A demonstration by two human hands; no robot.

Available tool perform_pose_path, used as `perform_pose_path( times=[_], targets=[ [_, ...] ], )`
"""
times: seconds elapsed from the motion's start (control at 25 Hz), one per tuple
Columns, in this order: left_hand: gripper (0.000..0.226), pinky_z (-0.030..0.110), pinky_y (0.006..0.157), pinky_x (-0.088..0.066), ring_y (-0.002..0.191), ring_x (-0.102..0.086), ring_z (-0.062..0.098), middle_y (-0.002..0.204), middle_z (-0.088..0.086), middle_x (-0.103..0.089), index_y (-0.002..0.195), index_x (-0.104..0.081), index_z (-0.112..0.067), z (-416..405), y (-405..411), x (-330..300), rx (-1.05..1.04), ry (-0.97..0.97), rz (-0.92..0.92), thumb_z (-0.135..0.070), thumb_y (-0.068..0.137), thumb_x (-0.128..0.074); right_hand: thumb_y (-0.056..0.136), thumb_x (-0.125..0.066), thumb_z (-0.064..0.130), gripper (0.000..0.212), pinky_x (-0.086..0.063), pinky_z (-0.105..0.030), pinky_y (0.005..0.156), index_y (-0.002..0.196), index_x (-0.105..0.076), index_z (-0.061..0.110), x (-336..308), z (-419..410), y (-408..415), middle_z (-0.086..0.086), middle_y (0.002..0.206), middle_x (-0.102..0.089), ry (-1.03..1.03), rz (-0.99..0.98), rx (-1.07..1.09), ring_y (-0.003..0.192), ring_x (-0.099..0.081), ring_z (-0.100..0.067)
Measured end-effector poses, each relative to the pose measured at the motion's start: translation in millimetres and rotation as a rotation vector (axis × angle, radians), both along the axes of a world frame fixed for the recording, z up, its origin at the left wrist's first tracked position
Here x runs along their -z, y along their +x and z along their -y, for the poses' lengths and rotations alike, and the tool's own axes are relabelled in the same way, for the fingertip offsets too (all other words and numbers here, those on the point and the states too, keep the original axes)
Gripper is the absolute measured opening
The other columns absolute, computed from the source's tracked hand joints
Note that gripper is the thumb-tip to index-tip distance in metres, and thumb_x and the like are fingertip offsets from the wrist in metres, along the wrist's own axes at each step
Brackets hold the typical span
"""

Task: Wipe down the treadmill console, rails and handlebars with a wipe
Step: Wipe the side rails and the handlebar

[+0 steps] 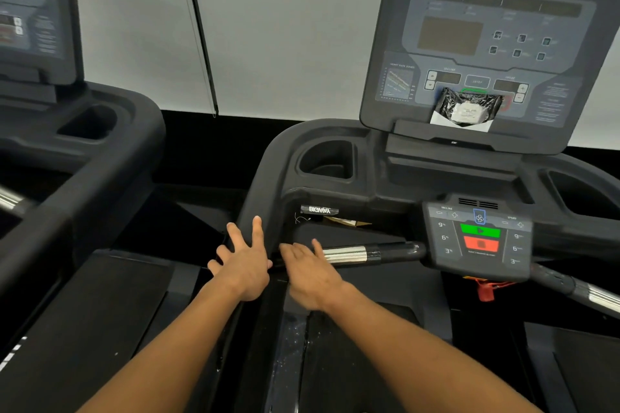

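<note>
Left hand (pixel 243 265): low centre of the frame, fingers spread wide and straight, holding nothing; it lies over the dark left rail (pixel 265 184), and I cannot tell whether it is touching.

Right hand (pixel 310 273): just beside the left, motion-blurred, fingers extended and loose, nothing in them; fingertips sit at the near end of the handlebar (pixel 369 253).

Wipe: no wipe in either hand. The nearest candidate is a black crinkled packet (pixel 468 108) with a white label, propped on the ledge at the foot of the console (pixel 483 43), upper right of the frame, well apart from both hands. Whether it holds wipes is too blurred to say.

Control pad (pixel 479 238): right of the handlebar, green and red buttons showing; the hands are not on it.

Cup holder (pixel 327 159): between the rail and the console, nothing visible inside.

Second treadmill (pixel 67 131): left edge of the frame, not being handled.

Done so far: by my reading, nothing shows as wiped; no damp streaks visible on any surface.

Left to do: seemingly everything, meaning fetch a wipe, then console, rails and handlebars.
</note>
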State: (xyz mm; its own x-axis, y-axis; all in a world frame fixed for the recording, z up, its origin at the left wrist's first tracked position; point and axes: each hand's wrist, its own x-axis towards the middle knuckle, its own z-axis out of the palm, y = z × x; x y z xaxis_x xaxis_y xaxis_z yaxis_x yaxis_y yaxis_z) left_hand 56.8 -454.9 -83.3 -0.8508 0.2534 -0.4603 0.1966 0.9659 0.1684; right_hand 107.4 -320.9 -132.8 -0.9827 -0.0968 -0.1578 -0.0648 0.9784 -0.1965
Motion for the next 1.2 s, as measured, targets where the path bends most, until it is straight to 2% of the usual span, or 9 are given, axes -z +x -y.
perform_pose_path(
  times=[0.08,0.16,0.36,0.44,0.68,0.84,1.0,1.08,1.2],
  targets=[
    [0.085,0.059,0.113,-0.024,0.143,-0.018,0.046,0.159,0.023,0.028,0.151,0.031,-0.029,0,0,0,0.003,-0.007,-0.005,-0.030,0.106,-0.041,0.098,-0.040,0.021,0.062,0.008,-0.053,0.121,0.155,-0.017,0.010,0,-29,13,-0.008,0.160,-0.027,0.063,-0.036,-0.019,0.150,-0.017,-0.024],
    [0.085,0.059,0.112,-0.025,0.142,-0.018,0.047,0.158,0.024,0.028,0.151,0.032,-0.029,0,-1,0,0.013,-0.004,-0.001,-0.028,0.106,-0.041,0.102,-0.034,0.026,0.058,0.012,-0.052,0.119,0.155,-0.018,0.011,-1,-62,31,-0.007,0.157,-0.028,0.102,-0.092,0.016,0.149,-0.019,-0.024],
    [0.085,0.058,0.111,-0.026,0.142,-0.019,0.047,0.158,0.023,0.027,0.151,0.032,-0.029,0,0,1,0.002,-0.017,-0.013,-0.027,0.106,-0.040,0.094,-0.029,0.051,0.068,0.008,-0.051,0.120,0.145,-0.033,0.006,-7,-143,76,-0.010,0.140,-0.044,0.318,-0.147,0.207,0.138,-0.036,-0.028],
    [0.084,0.059,0.111,-0.025,0.142,-0.018,0.047,0.158,0.023,0.027,0.151,0.031,-0.030,0,1,3,-0.003,-0.012,-0.024,-0.027,0.106,-0.040,0.092,-0.025,0.054,0.074,0.005,-0.053,0.120,0.144,-0.038,0.004,-9,-160,88,-0.013,0.139,-0.047,0.382,-0.148,0.263,0.137,-0.038,-0.030],
    [0.084,0.059,0.111,-0.026,0.141,-0.019,0.048,0.160,0.023,0.023,0.153,0.026,-0.031,0,0,5,-0.019,0.023,-0.055,-0.028,0.105,-0.043,0.091,-0.024,0.057,0.086,0.003,-0.055,0.120,0.152,-0.025,-0.004,11,-120,83,-0.023,0.158,-0.027,0.306,-0.180,0.518,0.149,-0.018,-0.037],
    [0.084,0.060,0.111,-0.026,0.142,-0.019,0.049,0.159,0.023,0.024,0.152,0.028,-0.031,2,-1,5,0.002,0.017,-0.043,-0.028,0.105,-0.042,0.092,-0.023,0.056,0.085,-0.002,-0.056,0.121,0.154,-0.017,-0.002,14,-126,89,-0.021,0.162,-0.018,0.356,-0.186,0.460,0.152,-0.008,-0.034],
    [0.085,0.060,0.111,-0.027,0.143,-0.019,0.048,0.159,0.023,0.024,0.152,0.029,-0.031,3,-1,5,0.006,0.005,-0.040,-0.030,0.106,-0.042,0.092,-0.023,0.060,0.086,0.013,-0.054,0.119,0.154,-0.022,0.001,-8,-149,85,-0.016,0.162,-0.021,0.407,-0.153,0.443,0.153,0.000,-0.030],
    [0.084,0.060,0.111,-0.026,0.143,-0.019,0.048,0.159,0.023,0.024,0.152,0.029,-0.031,3,-1,4,0.018,0.007,-0.038,-0.031,0.106,-0.041,0.091,-0.027,0.059,0.085,0.010,-0.055,0.120,0.153,-0.026,0.000,-8,-154,99,-0.017,0.161,-0.025,0.440,-0.162,0.392,0.153,-0.002,-0.031],
    [0.083,0.060,0.111,-0.027,0.142,-0.019,0.048,0.159,0.023,0.024,0.151,0.030,-0.031,3,-2,4,0.016,0.004,-0.032,-0.032,0.106,-0.040,0.090,-0.025,0.059,0.086,0.011,-0.055,0.120,0.154,-0.020,0.001,-12,-167,114,-0.016,0.163,-0.019,0.528,-0.113,0.274,0.152,0.005,-0.030]
  ],
)
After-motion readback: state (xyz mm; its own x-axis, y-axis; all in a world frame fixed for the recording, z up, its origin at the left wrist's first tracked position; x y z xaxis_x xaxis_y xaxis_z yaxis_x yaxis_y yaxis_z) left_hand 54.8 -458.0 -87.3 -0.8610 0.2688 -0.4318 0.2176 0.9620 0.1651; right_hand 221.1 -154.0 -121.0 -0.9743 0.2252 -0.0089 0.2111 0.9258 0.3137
